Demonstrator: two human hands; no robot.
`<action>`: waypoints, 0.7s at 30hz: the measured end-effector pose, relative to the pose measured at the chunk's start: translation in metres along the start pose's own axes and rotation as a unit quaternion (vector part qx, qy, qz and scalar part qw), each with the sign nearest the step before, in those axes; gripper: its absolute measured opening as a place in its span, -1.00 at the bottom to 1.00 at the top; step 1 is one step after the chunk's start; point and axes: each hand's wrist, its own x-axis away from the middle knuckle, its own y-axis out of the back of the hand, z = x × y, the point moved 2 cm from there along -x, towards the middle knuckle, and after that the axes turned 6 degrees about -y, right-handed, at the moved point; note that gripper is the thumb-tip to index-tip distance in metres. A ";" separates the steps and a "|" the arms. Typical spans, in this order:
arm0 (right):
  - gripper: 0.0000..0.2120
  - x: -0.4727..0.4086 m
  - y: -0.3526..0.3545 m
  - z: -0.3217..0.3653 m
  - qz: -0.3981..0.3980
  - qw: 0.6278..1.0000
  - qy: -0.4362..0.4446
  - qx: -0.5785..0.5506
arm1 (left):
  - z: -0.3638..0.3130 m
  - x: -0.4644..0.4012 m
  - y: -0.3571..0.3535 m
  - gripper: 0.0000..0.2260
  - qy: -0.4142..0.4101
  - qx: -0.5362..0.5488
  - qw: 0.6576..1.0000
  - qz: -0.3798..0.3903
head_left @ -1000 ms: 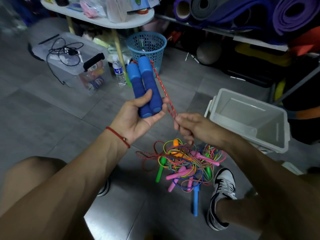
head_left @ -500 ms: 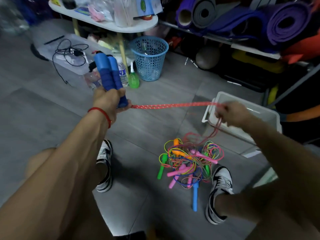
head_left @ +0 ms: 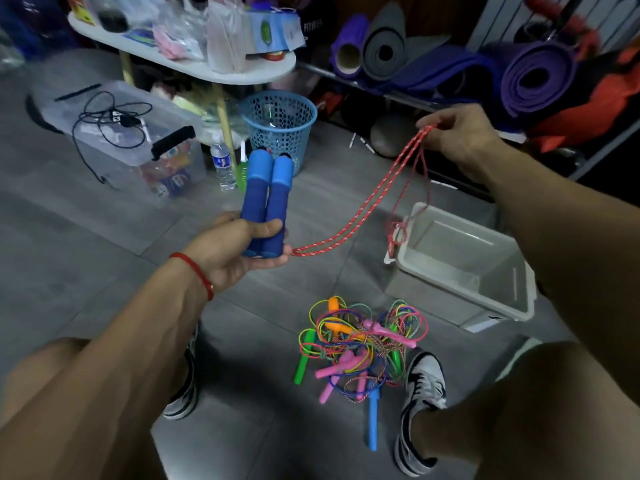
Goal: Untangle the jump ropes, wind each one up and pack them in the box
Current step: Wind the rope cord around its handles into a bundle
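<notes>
Blue handles point(head_left: 266, 202), red-white speckled rope point(head_left: 360, 216)

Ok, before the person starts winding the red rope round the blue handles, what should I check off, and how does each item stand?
1. Both blue handles held together in the left hand: ok.
2. Red rope doubled and pinched by the right hand: ok.
3. Red rope free of the pile of tangled ropes: ok.
4. Hanging tail free of knots: cannot tell; it bunches near the box rim.
5. White box open and empty: ok.
</notes>
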 end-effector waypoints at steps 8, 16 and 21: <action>-0.56 0.003 -0.021 -0.028 0.158 0.970 0.008 0.182 | 0.001 -0.005 -0.021 -0.73 0.005 -0.023 0.997 0.071; -0.59 0.115 -0.090 -0.027 0.323 0.813 -0.146 -0.462 | 0.032 -0.001 -0.058 -0.67 0.075 -0.075 0.969 0.221; -0.54 0.129 -0.091 -0.036 0.358 0.736 -0.180 -0.546 | 0.037 0.004 -0.065 -0.73 0.105 -0.027 0.951 0.290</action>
